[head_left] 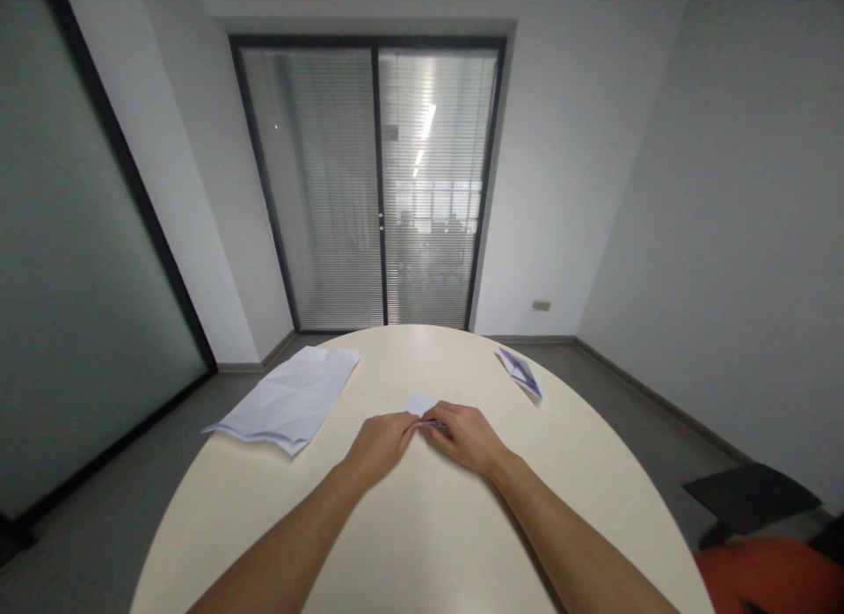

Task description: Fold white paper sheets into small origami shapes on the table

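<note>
Close together over the middle of the table, my left hand [382, 442] and my right hand [463, 434] pinch a small folded sheet of paper [418, 404] between them. Its white far part shows beyond the fingers, and a thin layered edge shows between the thumbs. Both hands are closed on it, and the rest of the paper is hidden under the fingers. To the left lies a stack of creased white paper sheets [296, 394]. At the right rear sits a folded paper piece [520, 373], partly raised off the surface.
The round cream table [422, 544] fills the foreground. Part of the paper stack overhangs its left edge. A chair with a red seat [768, 574] and a black armrest [752, 498] stands at the lower right. Glass doors with blinds [375, 192] lie beyond the table.
</note>
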Motion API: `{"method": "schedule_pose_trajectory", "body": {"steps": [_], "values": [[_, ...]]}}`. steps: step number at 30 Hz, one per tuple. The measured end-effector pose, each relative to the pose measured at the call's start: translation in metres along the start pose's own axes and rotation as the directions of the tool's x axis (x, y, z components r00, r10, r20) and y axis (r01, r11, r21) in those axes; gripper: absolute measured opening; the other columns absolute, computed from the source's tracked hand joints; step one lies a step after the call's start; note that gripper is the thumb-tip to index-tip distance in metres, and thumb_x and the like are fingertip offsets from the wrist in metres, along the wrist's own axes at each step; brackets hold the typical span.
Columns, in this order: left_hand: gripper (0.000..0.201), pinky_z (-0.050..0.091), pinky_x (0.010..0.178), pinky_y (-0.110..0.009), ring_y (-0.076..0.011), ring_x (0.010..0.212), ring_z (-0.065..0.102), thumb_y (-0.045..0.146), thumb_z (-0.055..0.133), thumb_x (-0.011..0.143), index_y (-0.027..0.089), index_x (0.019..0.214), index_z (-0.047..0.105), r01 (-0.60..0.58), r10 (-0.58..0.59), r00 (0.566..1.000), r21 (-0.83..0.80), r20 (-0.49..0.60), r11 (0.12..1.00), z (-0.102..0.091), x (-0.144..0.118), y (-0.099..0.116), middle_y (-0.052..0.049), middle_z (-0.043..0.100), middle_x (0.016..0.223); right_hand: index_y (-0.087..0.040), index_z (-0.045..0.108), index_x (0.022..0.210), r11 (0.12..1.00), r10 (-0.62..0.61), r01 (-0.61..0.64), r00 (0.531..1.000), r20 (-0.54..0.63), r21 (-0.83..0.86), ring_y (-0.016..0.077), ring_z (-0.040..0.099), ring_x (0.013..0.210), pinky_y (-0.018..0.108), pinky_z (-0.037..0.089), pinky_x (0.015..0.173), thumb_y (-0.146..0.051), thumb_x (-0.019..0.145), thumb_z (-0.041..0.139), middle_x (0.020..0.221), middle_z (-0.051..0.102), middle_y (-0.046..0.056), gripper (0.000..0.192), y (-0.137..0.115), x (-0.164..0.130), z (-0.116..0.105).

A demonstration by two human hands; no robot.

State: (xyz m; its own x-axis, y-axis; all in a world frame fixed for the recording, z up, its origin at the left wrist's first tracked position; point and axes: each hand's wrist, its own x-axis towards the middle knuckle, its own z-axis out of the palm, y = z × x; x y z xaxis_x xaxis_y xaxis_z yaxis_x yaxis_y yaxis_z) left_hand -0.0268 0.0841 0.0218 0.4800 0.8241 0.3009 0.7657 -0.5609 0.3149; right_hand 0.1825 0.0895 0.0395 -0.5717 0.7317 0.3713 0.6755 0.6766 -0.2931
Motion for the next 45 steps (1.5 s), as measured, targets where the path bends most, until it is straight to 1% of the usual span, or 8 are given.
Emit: {"method": "schedule_pose_trajectory", "body": {"steps": [7,15,24,29,33,37,41,45], "values": [[0.03,0.048,0.093,-0.03,-0.0193,0.103,0.065,0.027,0.041,0.1,0.025,0.116,0.066,-0.023,0.023,1.0,-0.016,-0.003,1.0,0.003,0.001,-0.001,-0.003,0.073,0.109,-0.028,0.069,0.111,0.998,-0.058,0.058,0.998,0.006,0.02,0.0164,0.068,0.1,0.025,0.048,0.086,-0.027,0.098,0.051,0.109,0.074,0.001,0.023,0.005,0.002,0.006],[0.032,0.047,0.102,-0.031,-0.0194,0.115,0.063,0.022,0.045,0.096,0.022,0.118,0.068,-0.061,0.059,0.997,-0.041,-0.053,0.997,0.008,0.0,-0.006,-0.004,0.069,0.125,-0.039,0.069,0.119,0.999,-0.035,0.036,0.997,0.062,-0.011,0.0181,0.073,0.091,0.026,0.05,0.081,-0.035,0.099,0.052,0.107,0.077,-0.003,0.027,0.01,0.002,0.008],[0.03,0.045,0.104,-0.03,-0.0187,0.118,0.061,0.02,0.047,0.093,0.023,0.112,0.069,-0.031,0.025,0.999,-0.116,-0.048,0.993,0.007,-0.001,-0.007,-0.002,0.068,0.126,-0.029,0.074,0.108,0.993,-0.058,0.05,0.996,0.069,0.111,0.0169,0.072,0.083,0.024,0.05,0.077,-0.032,0.091,0.058,0.097,0.078,0.0,0.023,-0.001,-0.001,0.005],[0.026,0.048,0.096,-0.028,-0.0178,0.107,0.064,0.018,0.05,0.09,0.024,0.109,0.066,-0.061,0.058,0.998,-0.161,-0.027,0.985,0.005,-0.002,-0.006,-0.002,0.07,0.117,-0.024,0.071,0.109,0.977,0.031,-0.031,1.0,0.004,0.212,0.0178,0.07,0.092,0.028,0.05,0.085,-0.029,0.097,0.046,0.105,0.076,0.004,0.028,-0.001,0.001,0.004],[0.022,0.047,0.098,-0.028,-0.0182,0.11,0.063,0.017,0.052,0.088,0.024,0.103,0.066,-0.106,0.1,0.994,-0.178,-0.039,0.978,0.006,-0.002,-0.006,-0.002,0.068,0.12,-0.018,0.056,0.133,0.977,-0.013,0.007,1.0,0.026,0.213,0.0227,0.061,0.117,0.038,0.046,0.101,-0.025,0.092,0.05,0.128,0.065,0.011,0.042,0.011,0.001,0.014],[0.02,0.047,0.099,-0.029,-0.0182,0.112,0.062,0.015,0.051,0.087,0.023,0.1,0.065,-0.142,0.133,0.989,-0.183,-0.058,0.973,0.006,-0.002,-0.006,-0.003,0.067,0.12,-0.016,0.047,0.144,0.991,0.057,-0.078,0.981,0.188,0.11,0.0296,0.035,0.144,0.054,0.026,0.117,-0.034,0.097,0.041,0.153,0.042,0.015,0.05,0.017,-0.002,0.02],[0.02,0.044,0.104,-0.031,-0.0187,0.119,0.058,0.012,0.052,0.084,0.023,0.094,0.066,-0.167,0.156,0.985,-0.178,-0.073,0.97,0.005,-0.002,-0.006,-0.003,0.066,0.121,-0.018,0.032,0.154,0.982,0.166,-0.183,0.948,0.271,0.038,0.0314,0.018,0.15,0.057,0.014,0.12,-0.054,0.099,0.035,0.161,0.025,0.013,0.066,0.014,-0.004,0.017],[0.018,0.044,0.104,-0.034,-0.0201,0.118,0.056,0.013,0.054,0.083,0.022,0.094,0.066,-0.174,0.164,0.984,-0.173,-0.071,0.969,0.004,-0.003,-0.006,-0.005,0.066,0.119,-0.021,0.035,0.153,0.98,0.19,-0.2,0.948,0.255,0.011,0.0333,0.021,0.149,0.057,0.015,0.119,-0.062,0.095,0.038,0.16,0.029,0.012,0.071,0.015,-0.005,0.014]]}}
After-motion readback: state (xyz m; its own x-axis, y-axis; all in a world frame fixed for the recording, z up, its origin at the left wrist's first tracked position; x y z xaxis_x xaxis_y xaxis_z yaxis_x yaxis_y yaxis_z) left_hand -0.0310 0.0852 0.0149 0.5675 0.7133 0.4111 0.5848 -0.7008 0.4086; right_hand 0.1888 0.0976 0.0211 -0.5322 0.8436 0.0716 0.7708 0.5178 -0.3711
